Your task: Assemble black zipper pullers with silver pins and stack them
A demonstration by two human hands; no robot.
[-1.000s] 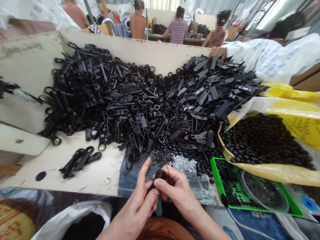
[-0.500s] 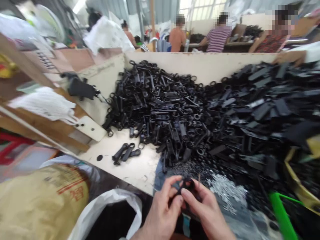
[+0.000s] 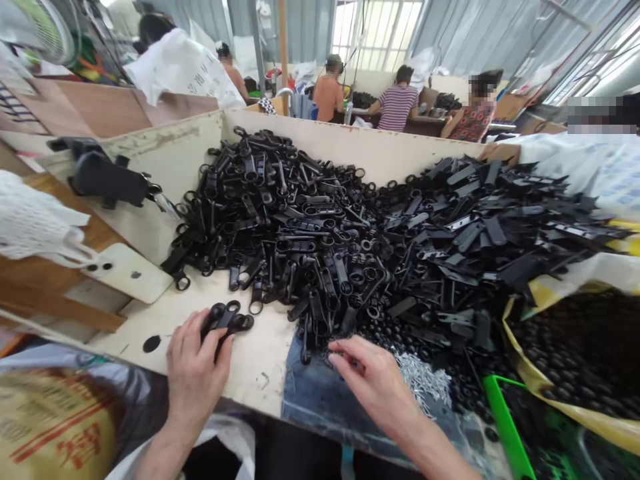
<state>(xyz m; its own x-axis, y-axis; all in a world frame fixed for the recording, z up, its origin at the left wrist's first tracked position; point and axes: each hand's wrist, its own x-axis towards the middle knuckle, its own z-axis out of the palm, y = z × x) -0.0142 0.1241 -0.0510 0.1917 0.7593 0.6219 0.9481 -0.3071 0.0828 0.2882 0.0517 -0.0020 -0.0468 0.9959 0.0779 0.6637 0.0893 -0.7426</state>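
Observation:
My left hand [image 3: 197, 363] is at the front left of the worktable, its fingers curled round a black ring-ended plastic part [image 3: 227, 319] among a small cluster of similar parts. My right hand [image 3: 373, 380] hovers low over the blue sheet [image 3: 320, 393], thumb and fingertips pinched together near tiny dark bits; what they hold, if anything, is hidden. Just right of it lies a heap of small silvery pins [image 3: 425, 377]. Behind both hands rises a big pile of black ring-ended parts [image 3: 310, 207].
Flat black strips [image 3: 475, 233] are heaped at the right. A yellow-edged sack [image 3: 580, 360] of round black pieces and a green crate [image 3: 507, 423] stand at front right. A phone [image 3: 130, 272] lies at left, below a clamp holder [image 3: 107, 177]. People sit at benches behind.
My hands have moved apart from the black part they held together. The left went left to the small cluster; the right stayed by the pins. The view has turned rightward.

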